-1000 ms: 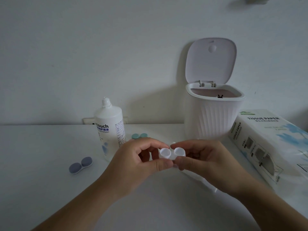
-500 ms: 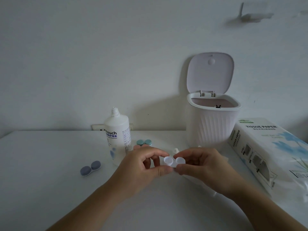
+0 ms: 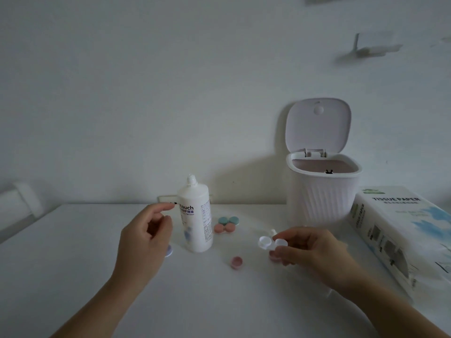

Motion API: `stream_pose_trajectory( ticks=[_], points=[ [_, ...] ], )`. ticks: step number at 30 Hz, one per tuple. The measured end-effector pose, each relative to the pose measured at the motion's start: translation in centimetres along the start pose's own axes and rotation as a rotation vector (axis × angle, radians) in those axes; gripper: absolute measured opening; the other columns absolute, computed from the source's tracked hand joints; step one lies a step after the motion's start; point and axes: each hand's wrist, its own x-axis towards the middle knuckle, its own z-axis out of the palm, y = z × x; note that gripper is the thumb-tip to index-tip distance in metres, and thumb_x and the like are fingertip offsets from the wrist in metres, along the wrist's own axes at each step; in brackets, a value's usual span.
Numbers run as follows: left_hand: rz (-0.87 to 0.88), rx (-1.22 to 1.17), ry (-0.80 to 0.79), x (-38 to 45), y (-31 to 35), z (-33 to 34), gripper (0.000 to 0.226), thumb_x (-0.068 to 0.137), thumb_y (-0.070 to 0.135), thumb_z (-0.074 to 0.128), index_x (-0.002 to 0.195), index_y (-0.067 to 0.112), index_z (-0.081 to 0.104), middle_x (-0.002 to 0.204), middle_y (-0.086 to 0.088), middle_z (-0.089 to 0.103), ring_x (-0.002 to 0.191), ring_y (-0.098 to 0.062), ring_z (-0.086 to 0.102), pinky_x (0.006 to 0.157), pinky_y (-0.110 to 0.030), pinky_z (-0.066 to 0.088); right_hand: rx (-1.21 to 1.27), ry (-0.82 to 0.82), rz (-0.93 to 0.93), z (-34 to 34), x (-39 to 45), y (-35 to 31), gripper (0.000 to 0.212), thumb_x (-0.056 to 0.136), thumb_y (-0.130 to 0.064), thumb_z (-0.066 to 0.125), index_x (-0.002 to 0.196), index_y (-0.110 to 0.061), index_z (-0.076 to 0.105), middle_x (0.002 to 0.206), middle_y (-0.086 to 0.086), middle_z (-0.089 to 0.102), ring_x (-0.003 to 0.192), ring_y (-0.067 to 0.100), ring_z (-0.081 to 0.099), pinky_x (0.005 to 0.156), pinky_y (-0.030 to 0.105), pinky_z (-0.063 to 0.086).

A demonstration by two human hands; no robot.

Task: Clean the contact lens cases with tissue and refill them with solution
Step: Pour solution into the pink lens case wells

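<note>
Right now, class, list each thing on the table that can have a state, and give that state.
Solution bottle: upright, nozzle uncapped.
Bin: lid flipped open.
White lens case: both wells uncapped, held by the right hand.
Pink cap: off, lying on the table.
Pink case: capped.
Green case: capped.
Tissue pack: lying flat.
Left hand: loosely curled, holding nothing.
</note>
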Motion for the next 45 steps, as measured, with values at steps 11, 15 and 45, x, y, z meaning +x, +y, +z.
stream_pose_trajectory(
  ticks=[11, 15, 45],
  points=[
    [-0.34, -0.096, -0.523, 3.8, -0.4, 0.8, 0.051, 0.081, 0.03, 0.075, 0.124, 0.049, 0.057, 0.124, 0.022, 0.067, 0.107, -0.019, 0.057, 0.038, -0.025, 0.036, 0.038, -0.015, 0.004, -0.1, -0.2, 0.0, 0.008, 0.083, -0.009, 0.078, 0.088, -0.015, 0.08, 0.08, 0.01, 0.078, 0.065, 0.012, 0.067, 0.067, 0.016, 0.053],
    [-0.327, -0.089, -0.605, 4.5, -0.8, 1.0, 0.05, 0.073, 0.04, 0.079, 0.118, 0.05, 0.061, 0.12, 0.016, 0.072, 0.102, -0.038, 0.068, 0.07, -0.045, 0.036, 0.05, -0.012, 0.005, 0.0, 0.0, 0.0, 0.008, 0.083, -0.008, 0.079, 0.09, -0.012, 0.079, 0.08, 0.011, 0.078, 0.063, 0.01, 0.066, 0.064, 0.015, 0.052],
    [0.502, 0.182, -0.449, 1.4, -0.6, 3.8, 0.069, 0.065, 0.034, 0.088, 0.127, 0.037, 0.059, 0.121, 0.024, 0.064, 0.114, -0.001, 0.059, 0.091, -0.005, 0.039, 0.13, 0.031, -0.099, 0.9, -1.1, -1.1, 0.036, 0.074, -0.023, 0.081, 0.11, -0.022, 0.075, 0.091, 0.005, 0.08, 0.09, 0.025, 0.077, 0.092, 0.033, 0.059]
  ],
)
